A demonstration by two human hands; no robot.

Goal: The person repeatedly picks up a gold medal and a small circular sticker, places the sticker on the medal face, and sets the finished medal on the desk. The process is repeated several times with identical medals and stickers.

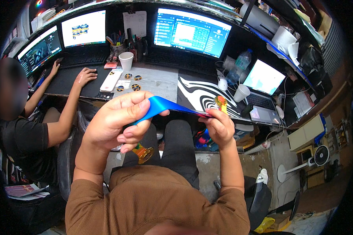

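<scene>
A shiny blue ribbon (161, 105) is stretched between my two hands above my lap. My left hand (123, 117) pinches its left end between thumb and fingers. The ribbon's other end, reddish there, is gripped by the fingertips of my right hand (219, 123). Below my left hand hangs a gold medal (145, 155) on a yellow-green strip; whether it joins the blue ribbon is hidden by the hand. Just beyond my right fingers, a gold medal with an orange-red centre (221, 100) shows over the zebra-patterned mat (192, 88).
On the desk are several round black-and-gold discs (136, 87), a white phone (111, 80) and a paper cup (126, 61). A second cup (241, 93), a water bottle (239, 66), a mouse (222, 83) and a laptop (261, 100) stand right. A co-worker's hand (84, 76) rests at left.
</scene>
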